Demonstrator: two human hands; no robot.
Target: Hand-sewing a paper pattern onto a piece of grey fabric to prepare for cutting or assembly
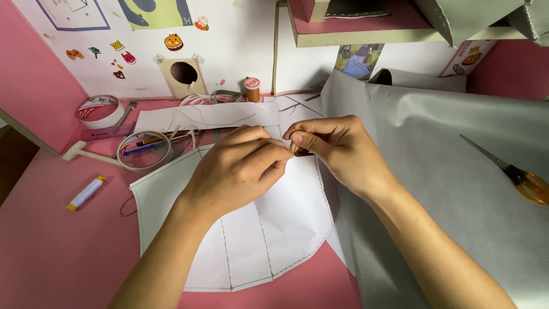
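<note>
L fingers [269,157]: curled tight, tips pinched together w/ the R ones on sth tiny; too small to tell what
R fingers [303,138]: thumb + forefinger pressed shut on same small dark bit at the meeting point
L hand [237,169]: over the paper pattern, knuckles up, forearm coming from bottom-left
R hand [337,149]: at the edge where paper meets cloth, forearm lying across the cloth
paper pattern [274,229]: white, curved lower edge, dashed lines, flat on bench right under both hands
grey fabric [457,189]: big sheet, R side of bench, touching pattern's R edge
scissors [517,174]: orange handles, on the fabric, well apart from the hands
thread spool [251,88]: upright by back wall
tape rolls [100,111]: far L, near pencils
glue stick [86,193]: alone on pink bench [51,246], L side
</note>
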